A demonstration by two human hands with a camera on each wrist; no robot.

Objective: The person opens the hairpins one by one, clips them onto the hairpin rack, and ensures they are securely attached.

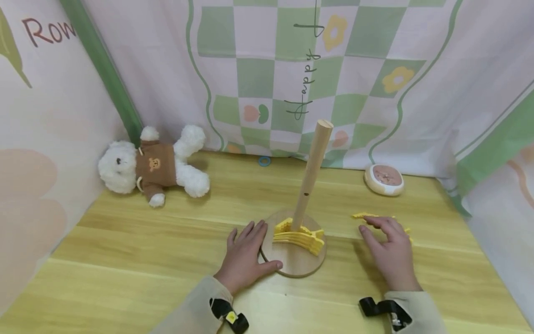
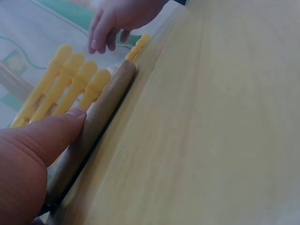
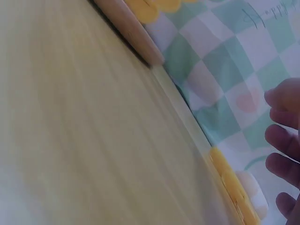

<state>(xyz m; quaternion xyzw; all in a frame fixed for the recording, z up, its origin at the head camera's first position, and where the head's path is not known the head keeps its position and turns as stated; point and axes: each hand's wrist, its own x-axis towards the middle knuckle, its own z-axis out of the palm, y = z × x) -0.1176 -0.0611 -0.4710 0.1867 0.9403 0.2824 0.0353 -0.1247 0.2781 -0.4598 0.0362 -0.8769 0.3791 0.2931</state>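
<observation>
A pale wooden post (image 1: 310, 181) rises from a round wooden base (image 1: 297, 265) on the table. Several yellow plastic pieces with knobbed ends (image 1: 302, 240) are stacked above the base at the foot of the post; how they meet the post is partly hidden. My left hand (image 1: 246, 262) rests against the base's left and front edge, fingers straight, its thumb (image 2: 63, 129) on the rim. To the right, my right hand (image 1: 392, 250) hovers with loosely bent fingers over another yellow piece (image 3: 234, 187) lying on the table. Nothing shows between those fingers.
A white plush toy in a brown top (image 1: 156, 162) lies at the back left. A blue ring (image 1: 264, 161) is near the back edge, beneath the checked curtain (image 1: 292, 69). A rounded white device with a brown face (image 1: 384, 179) sits at the back right.
</observation>
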